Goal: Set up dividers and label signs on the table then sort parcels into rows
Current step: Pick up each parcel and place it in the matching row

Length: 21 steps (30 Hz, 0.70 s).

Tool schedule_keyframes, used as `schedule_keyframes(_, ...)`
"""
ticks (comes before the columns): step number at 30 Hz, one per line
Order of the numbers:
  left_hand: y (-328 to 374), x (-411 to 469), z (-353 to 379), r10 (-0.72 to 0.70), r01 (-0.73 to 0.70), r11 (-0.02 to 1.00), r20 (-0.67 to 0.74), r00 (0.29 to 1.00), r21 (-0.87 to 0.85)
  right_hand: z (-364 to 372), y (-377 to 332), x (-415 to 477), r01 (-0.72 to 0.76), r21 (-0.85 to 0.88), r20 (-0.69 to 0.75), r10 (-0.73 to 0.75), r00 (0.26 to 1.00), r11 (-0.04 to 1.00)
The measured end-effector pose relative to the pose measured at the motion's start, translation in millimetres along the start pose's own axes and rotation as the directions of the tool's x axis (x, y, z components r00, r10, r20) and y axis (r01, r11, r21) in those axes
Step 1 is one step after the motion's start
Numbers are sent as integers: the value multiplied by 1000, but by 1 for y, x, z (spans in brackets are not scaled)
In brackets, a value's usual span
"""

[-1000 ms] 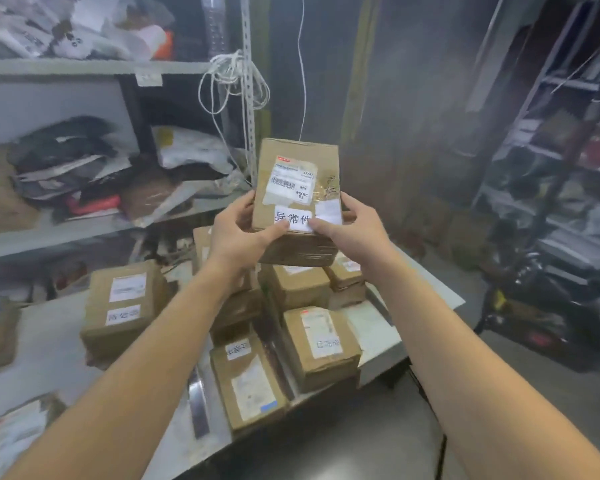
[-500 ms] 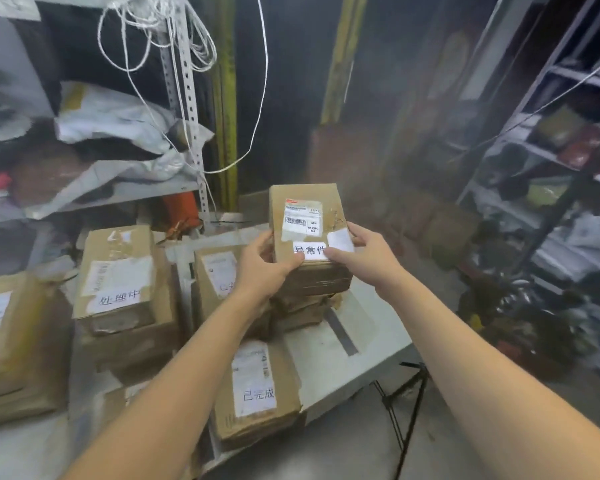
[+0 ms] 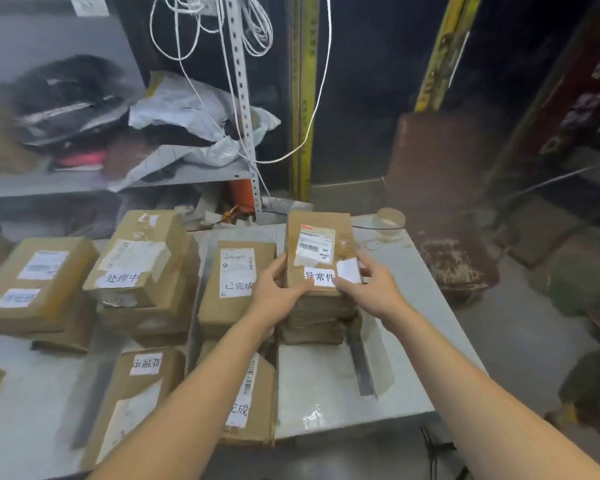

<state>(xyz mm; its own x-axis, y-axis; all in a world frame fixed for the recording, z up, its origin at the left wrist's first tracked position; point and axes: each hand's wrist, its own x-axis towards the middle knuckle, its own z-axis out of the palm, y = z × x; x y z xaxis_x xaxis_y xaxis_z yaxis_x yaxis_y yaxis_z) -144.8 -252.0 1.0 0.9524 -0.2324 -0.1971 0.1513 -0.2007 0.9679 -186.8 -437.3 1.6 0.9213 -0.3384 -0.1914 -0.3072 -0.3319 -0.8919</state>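
Note:
I hold a brown cardboard parcel (image 3: 321,251) with a shipping label and a white sign in Chinese characters. It rests on top of a short stack of parcels (image 3: 317,322) at the right of the white table (image 3: 343,393). My left hand (image 3: 279,292) grips its near left edge, my right hand (image 3: 371,289) its near right corner. To the left stand rows of other labelled parcels (image 3: 238,282), (image 3: 137,261), (image 3: 39,278). Grey divider strips (image 3: 362,362) lie flat on the table between the rows.
A tape roll (image 3: 390,220) sits at the table's far right corner. Metal shelving (image 3: 118,174) with bags stands behind the table, with white cords hanging from its post. The table's front edge is near me; dark floor and stacked goods lie to the right.
Both hands have carried the parcel down from chest height onto the right-hand stack. My view has tilted down and swung right.

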Motion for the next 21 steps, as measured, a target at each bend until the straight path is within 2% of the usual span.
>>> schedule_keyframes(4, 3, -3, 8, -51, 53, 997, -35, 998, 51, -10, 3, 3, 39, -70, 27, -38, 999, 997)
schedule_keyframes(7, 10, -11, 12, -20, 30, 993, -85, 996, 118, -17, -1, 0, 60, -161, 58, -52, 997, 985)
schedule_keyframes(11, 26, -21, -3, 60, 4, 929, -161, 985, 371, -14, -23, -6, 190, -314, -43, -213, 976, 930)
schedule_keyframes(13, 37, -23, -27, 154, -22, 838, -197, 968, 546, -2, -43, -10, 273, -342, -17, -297, 955, 899)
schedule_keyframes(16, 56, -33, -74, 255, -20, 651, -193, 947, 759, 25, -75, -16, 407, -381, 138, -384, 913, 830)
schedule_keyframes(18, 65, -43, -109, 292, 11, 517, -188, 938, 856, 47, -96, -19, 476, -407, 224, -419, 880, 780)
schedule_keyframes(21, 68, -61, -168, 299, 132, 357, -247, 922, 925, 88, -128, -28, 561, -464, 323, -459, 828, 685)
